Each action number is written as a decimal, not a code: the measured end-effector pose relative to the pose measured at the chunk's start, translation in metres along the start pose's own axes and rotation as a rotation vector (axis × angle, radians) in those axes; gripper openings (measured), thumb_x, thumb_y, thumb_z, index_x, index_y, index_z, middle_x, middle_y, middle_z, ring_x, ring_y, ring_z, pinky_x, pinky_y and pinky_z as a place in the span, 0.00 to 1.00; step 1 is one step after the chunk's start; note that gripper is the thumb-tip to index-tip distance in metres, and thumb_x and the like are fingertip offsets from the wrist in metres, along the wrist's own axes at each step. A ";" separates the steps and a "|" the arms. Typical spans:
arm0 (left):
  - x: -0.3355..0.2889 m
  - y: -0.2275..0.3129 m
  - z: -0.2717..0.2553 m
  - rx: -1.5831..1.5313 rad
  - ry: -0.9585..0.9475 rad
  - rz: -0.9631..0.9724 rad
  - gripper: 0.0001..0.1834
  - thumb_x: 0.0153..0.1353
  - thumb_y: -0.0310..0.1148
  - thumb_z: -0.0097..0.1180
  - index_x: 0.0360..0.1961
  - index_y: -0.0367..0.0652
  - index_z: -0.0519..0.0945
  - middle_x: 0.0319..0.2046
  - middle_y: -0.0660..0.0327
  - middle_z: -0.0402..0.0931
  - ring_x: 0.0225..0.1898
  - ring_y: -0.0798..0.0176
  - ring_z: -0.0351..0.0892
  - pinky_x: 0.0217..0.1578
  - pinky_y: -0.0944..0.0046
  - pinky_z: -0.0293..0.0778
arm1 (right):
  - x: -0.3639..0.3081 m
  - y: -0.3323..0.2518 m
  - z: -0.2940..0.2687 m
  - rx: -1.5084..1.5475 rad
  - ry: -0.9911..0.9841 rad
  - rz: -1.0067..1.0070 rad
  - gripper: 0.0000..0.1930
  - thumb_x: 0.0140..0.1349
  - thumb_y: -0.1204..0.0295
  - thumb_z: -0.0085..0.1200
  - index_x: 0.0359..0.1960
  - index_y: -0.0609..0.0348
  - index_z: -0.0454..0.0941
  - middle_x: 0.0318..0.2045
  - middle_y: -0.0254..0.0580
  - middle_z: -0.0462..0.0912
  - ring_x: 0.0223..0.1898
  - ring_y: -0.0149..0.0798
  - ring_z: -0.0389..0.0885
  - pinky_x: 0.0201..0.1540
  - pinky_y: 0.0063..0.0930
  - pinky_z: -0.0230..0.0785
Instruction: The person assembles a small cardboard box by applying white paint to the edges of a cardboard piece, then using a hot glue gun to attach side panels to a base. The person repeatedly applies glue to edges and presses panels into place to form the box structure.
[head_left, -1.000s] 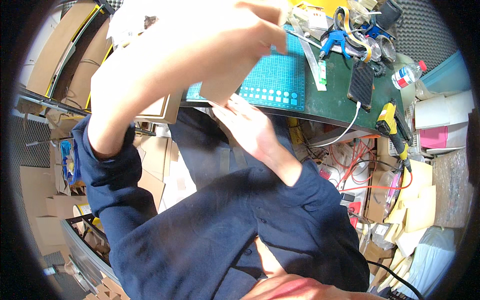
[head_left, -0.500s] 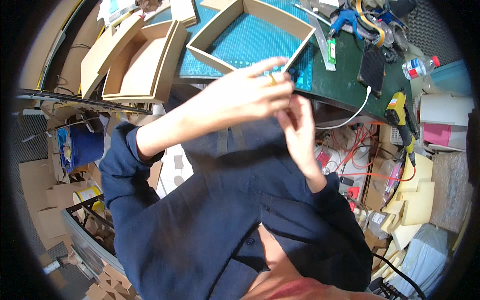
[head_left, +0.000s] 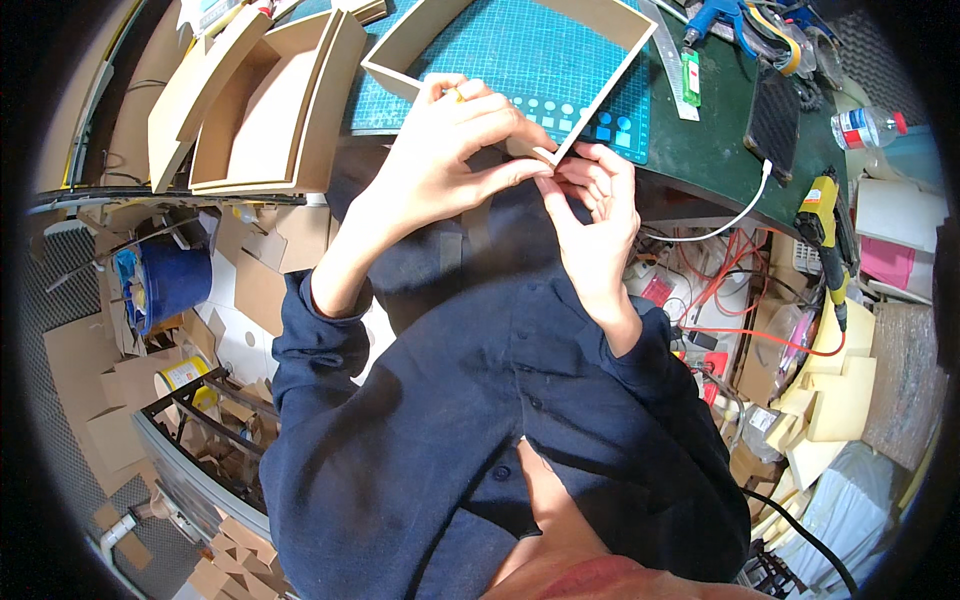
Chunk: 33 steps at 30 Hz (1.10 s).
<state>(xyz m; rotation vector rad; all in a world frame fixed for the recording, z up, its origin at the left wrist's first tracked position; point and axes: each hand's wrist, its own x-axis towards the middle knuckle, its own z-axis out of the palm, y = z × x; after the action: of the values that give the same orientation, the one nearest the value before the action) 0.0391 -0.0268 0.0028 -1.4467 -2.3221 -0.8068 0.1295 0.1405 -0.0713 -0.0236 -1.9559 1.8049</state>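
Note:
A brown cardboard frame (head_left: pixel 612 20) with upright walls and no visible bottom lies tilted over the teal cutting mat (head_left: pixel 490 50), its near corner reaching past the table edge toward me. My left hand (head_left: pixel 440 145), with a yellow ring, pinches the near wall beside that corner between thumb and index finger. On the corner's other side, my right hand (head_left: pixel 600 215) has its thumb and curled fingers closed on the corner. Both thumb tips nearly meet there. Whether anything small sits between the fingertips is hidden. An open cardboard box (head_left: pixel 265 115) stands to the left, a curved piece leaning along it.
Right of the mat are a metal ruler (head_left: pixel 668 60), a green small object (head_left: pixel 690 75), a blue glue gun (head_left: pixel 715 18), a black phone-like slab (head_left: pixel 772 120) on a white cable, and a plastic bottle (head_left: pixel 865 128). A yellow-black tool (head_left: pixel 820 220) hangs by the table's right edge.
My hands were together in front of the frame's near corner; now they are apart at the fingertips and gripping that corner. The view has shifted slightly, and the frame sits nearer to me.

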 end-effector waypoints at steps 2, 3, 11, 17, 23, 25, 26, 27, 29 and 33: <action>0.001 -0.002 0.001 -0.018 0.019 -0.001 0.12 0.55 0.40 0.71 0.40 0.53 0.86 0.35 0.73 0.83 0.37 0.70 0.77 0.49 0.64 0.59 | 0.002 0.001 0.002 0.009 0.014 0.011 0.25 0.56 0.82 0.67 0.54 0.65 0.69 0.39 0.47 0.85 0.40 0.34 0.86 0.46 0.27 0.80; 0.002 -0.003 0.001 -0.022 0.029 0.000 0.12 0.55 0.39 0.71 0.40 0.53 0.86 0.35 0.73 0.84 0.37 0.70 0.77 0.48 0.64 0.59 | 0.002 0.001 0.002 0.013 0.021 0.016 0.25 0.56 0.83 0.66 0.54 0.66 0.69 0.39 0.48 0.85 0.40 0.34 0.86 0.46 0.27 0.80; 0.004 -0.012 0.012 -0.060 0.101 0.036 0.13 0.54 0.36 0.71 0.42 0.56 0.87 0.38 0.75 0.85 0.35 0.73 0.75 0.47 0.64 0.55 | 0.004 0.017 0.009 0.092 0.085 -0.016 0.16 0.57 0.85 0.65 0.45 0.68 0.74 0.42 0.50 0.87 0.41 0.34 0.87 0.44 0.26 0.81; 0.002 -0.017 0.019 0.004 0.165 0.091 0.13 0.52 0.33 0.69 0.40 0.63 0.89 0.37 0.79 0.85 0.34 0.74 0.73 0.49 0.65 0.53 | 0.001 0.029 0.014 0.156 0.122 -0.020 0.13 0.56 0.86 0.65 0.42 0.69 0.76 0.41 0.51 0.87 0.41 0.33 0.87 0.44 0.26 0.81; 0.001 -0.023 0.022 0.014 0.165 0.123 0.12 0.54 0.33 0.68 0.40 0.61 0.89 0.38 0.77 0.85 0.34 0.74 0.73 0.49 0.64 0.53 | -0.003 0.027 0.016 0.129 0.107 -0.019 0.11 0.61 0.90 0.57 0.44 0.71 0.74 0.42 0.53 0.84 0.43 0.39 0.86 0.51 0.29 0.81; 0.001 -0.022 0.023 -0.001 0.178 0.118 0.12 0.54 0.33 0.68 0.40 0.60 0.89 0.38 0.76 0.85 0.34 0.74 0.74 0.49 0.63 0.53 | -0.004 0.025 0.017 0.133 0.110 -0.024 0.11 0.61 0.90 0.57 0.44 0.72 0.74 0.41 0.53 0.84 0.43 0.39 0.87 0.50 0.28 0.81; 0.001 -0.022 0.023 -0.009 0.185 0.118 0.12 0.53 0.32 0.68 0.39 0.60 0.89 0.38 0.75 0.85 0.34 0.74 0.74 0.49 0.63 0.53 | -0.004 0.022 0.017 0.132 0.106 -0.025 0.11 0.61 0.90 0.57 0.44 0.72 0.74 0.41 0.53 0.84 0.43 0.39 0.87 0.50 0.28 0.81; 0.001 -0.022 0.022 -0.018 0.186 0.116 0.11 0.53 0.33 0.68 0.39 0.59 0.89 0.37 0.75 0.85 0.33 0.74 0.74 0.49 0.63 0.53 | -0.004 0.021 0.017 0.132 0.101 -0.026 0.11 0.61 0.90 0.57 0.44 0.72 0.74 0.41 0.53 0.84 0.43 0.39 0.87 0.50 0.28 0.81; 0.002 -0.021 0.021 -0.036 0.187 0.114 0.11 0.53 0.33 0.68 0.39 0.58 0.89 0.37 0.74 0.86 0.33 0.74 0.75 0.48 0.63 0.54 | -0.004 0.022 0.015 0.109 0.100 -0.021 0.11 0.61 0.90 0.57 0.44 0.72 0.74 0.41 0.53 0.84 0.43 0.39 0.87 0.50 0.28 0.81; 0.002 -0.020 0.020 -0.048 0.188 0.108 0.10 0.53 0.33 0.69 0.38 0.57 0.89 0.37 0.74 0.86 0.33 0.74 0.76 0.48 0.64 0.54 | -0.001 0.024 0.016 0.097 0.159 -0.041 0.09 0.58 0.87 0.63 0.39 0.69 0.79 0.38 0.50 0.87 0.39 0.32 0.86 0.43 0.24 0.80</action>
<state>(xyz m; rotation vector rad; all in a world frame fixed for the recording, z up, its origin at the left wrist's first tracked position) 0.0217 -0.0199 -0.0186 -1.4354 -2.0819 -0.9302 0.1178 0.1280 -0.0948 -0.0925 -1.7459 1.8112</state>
